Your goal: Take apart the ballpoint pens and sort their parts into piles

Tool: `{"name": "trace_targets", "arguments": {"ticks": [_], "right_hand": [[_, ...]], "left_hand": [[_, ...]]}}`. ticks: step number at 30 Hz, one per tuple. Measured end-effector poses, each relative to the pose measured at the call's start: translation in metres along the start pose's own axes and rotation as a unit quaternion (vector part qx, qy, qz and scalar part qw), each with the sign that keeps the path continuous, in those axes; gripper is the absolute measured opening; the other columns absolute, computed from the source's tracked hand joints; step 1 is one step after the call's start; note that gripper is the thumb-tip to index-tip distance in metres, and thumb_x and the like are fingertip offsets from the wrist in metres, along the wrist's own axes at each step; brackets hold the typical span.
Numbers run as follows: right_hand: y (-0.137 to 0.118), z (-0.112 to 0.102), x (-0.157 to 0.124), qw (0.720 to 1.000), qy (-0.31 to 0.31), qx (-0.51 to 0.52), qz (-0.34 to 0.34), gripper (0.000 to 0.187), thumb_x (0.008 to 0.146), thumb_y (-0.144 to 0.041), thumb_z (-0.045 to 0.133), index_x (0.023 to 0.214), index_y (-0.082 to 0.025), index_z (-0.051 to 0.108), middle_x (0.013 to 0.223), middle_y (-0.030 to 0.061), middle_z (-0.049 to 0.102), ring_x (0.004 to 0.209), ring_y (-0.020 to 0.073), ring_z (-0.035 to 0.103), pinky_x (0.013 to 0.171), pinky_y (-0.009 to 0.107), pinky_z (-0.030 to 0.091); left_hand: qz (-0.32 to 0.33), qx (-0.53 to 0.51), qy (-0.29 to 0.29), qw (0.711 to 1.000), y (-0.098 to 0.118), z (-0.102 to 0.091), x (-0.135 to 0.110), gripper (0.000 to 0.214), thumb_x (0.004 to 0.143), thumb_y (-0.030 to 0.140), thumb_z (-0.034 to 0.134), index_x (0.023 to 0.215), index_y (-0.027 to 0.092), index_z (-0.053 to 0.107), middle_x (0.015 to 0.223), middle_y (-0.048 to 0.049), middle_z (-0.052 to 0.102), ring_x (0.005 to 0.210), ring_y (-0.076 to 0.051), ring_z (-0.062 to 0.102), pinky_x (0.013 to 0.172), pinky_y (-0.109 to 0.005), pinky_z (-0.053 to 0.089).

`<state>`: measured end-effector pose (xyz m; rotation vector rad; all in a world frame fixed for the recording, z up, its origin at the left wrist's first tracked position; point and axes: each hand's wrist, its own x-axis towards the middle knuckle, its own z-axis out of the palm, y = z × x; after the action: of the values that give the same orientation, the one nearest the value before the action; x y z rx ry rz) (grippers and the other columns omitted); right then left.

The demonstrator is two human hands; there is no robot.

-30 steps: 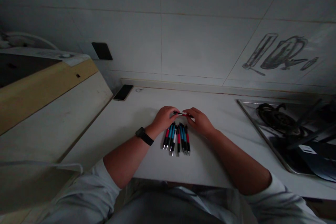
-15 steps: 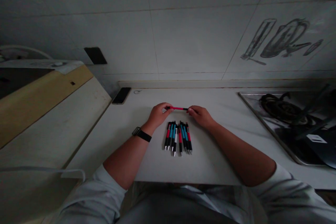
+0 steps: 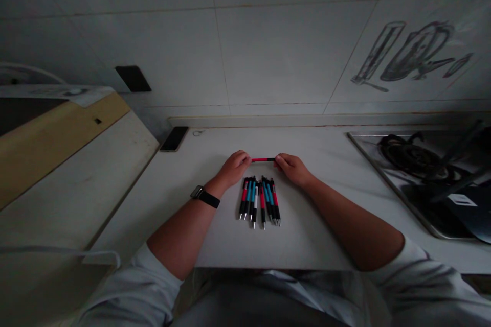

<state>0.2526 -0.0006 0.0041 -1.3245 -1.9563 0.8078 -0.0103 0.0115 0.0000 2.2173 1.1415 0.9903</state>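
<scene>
The left hand [image 3: 235, 166] and the right hand [image 3: 292, 167] hold one red pen [image 3: 263, 160] between them, each with the fingers closed around one end, so the pen lies level just above the white counter [image 3: 215, 225]. Just below the hands, a row of pens [image 3: 260, 202] in red, blue and white lies side by side on the counter with the tips toward the person; a phone [image 3: 174, 139] lies well apart at the back left, and a gas stove [image 3: 418, 163] is at the right
</scene>
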Motion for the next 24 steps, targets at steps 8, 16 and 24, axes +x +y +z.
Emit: {"name": "trace_targets", "arguments": {"ticks": [8,16,24], "right_hand": [[-0.006,-0.003,0.001,0.997,0.006,-0.064,-0.042,0.039,0.100,-0.043,0.041,0.093,-0.018,0.070,0.083,0.0058,0.070,0.079,0.0201,0.063,0.080,0.030,0.047],[-0.010,-0.005,-0.001,0.993,0.037,-0.089,-0.065,0.033,0.097,-0.034,0.049,0.110,-0.018,0.074,0.106,0.0099,0.077,0.099,0.0226,0.068,0.094,0.034,0.049],[-0.006,-0.002,0.000,0.997,0.035,-0.058,-0.033,0.040,0.100,-0.045,0.044,0.104,-0.018,0.072,0.085,0.0058,0.073,0.077,0.0189,0.063,0.079,0.031,0.048]], "left_hand": [[-0.026,-0.039,-0.018,0.999,0.002,0.002,0.001,0.035,0.103,0.037,0.040,0.073,0.021,0.047,0.079,-0.0017,0.052,0.079,-0.019,0.052,0.078,-0.033,0.045],[-0.050,-0.043,-0.021,0.998,-0.001,0.005,0.001,0.036,0.104,0.038,0.038,0.074,0.021,0.049,0.077,-0.0018,0.054,0.080,-0.019,0.053,0.077,-0.032,0.047],[0.011,0.043,0.016,0.999,0.005,0.002,0.000,0.034,0.104,0.038,0.043,0.077,0.021,0.051,0.083,-0.0029,0.057,0.083,-0.019,0.054,0.080,-0.032,0.044]]}}
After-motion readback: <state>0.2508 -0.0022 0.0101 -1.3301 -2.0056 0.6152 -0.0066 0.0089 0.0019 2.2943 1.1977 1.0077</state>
